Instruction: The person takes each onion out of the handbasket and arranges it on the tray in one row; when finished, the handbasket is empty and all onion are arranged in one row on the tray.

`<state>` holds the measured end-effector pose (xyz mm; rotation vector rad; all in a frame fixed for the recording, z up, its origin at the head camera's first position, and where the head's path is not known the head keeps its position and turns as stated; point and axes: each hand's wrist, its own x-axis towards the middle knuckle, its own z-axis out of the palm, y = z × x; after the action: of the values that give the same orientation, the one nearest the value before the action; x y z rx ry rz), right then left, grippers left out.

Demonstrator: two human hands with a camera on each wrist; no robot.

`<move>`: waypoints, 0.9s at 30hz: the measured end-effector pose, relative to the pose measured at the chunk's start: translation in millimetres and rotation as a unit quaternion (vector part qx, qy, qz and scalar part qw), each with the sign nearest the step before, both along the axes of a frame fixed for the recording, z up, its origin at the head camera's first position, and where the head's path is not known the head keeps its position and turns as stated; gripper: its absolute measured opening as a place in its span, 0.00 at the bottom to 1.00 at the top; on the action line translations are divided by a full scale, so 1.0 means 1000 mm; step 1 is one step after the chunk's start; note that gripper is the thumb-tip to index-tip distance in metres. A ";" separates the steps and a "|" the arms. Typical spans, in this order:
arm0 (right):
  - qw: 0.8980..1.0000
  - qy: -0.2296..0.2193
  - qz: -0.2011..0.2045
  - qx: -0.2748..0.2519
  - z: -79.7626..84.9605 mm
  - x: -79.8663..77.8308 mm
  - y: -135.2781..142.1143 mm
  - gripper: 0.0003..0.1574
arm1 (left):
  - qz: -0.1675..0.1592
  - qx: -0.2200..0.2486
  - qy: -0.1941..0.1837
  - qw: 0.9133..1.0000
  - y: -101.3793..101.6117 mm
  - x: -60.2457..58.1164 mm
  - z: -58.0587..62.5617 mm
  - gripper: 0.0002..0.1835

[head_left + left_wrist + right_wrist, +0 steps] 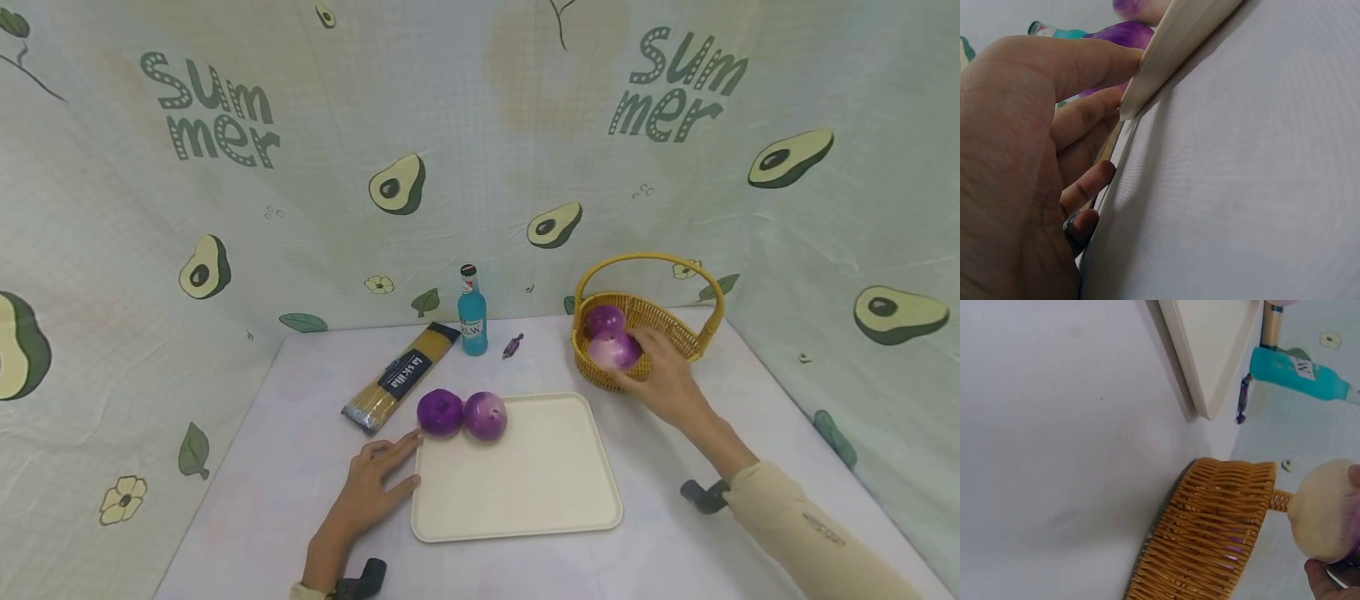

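While the left hand (367,492) rests flat, fingers straight against the tray (525,492), the right hand (663,383) curls its fingers around the onion (615,350) in the basket (678,333) at two o'clock.

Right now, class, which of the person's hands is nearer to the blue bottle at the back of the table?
Left. The left hand rests at the tray edge, nearer the blue bottle; the right hand grips an onion at the basket, slightly farther.
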<state>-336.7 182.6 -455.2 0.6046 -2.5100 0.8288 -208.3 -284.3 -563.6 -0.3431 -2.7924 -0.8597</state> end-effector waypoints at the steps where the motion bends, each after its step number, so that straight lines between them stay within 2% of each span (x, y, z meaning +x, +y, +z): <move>1: 1.000 0.002 0.002 -0.001 0.000 0.001 -0.001 0.42 | 0.000 0.000 0.002 1.000 0.000 0.000 0.000 0.32; 13: 1.000 -0.023 0.003 0.003 -0.003 0.010 -0.010 0.41 | 0.003 0.005 -0.025 1.000 0.000 0.001 0.003 0.32; 27: 1.000 -0.021 0.021 0.001 -0.005 0.015 -0.018 0.42 | -0.002 0.005 -0.010 1.000 0.000 0.000 0.001 0.32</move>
<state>-321.7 165.0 -460.3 0.6486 -2.5441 0.8616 -208.2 -284.5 -562.5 -0.3395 -2.8050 -0.8814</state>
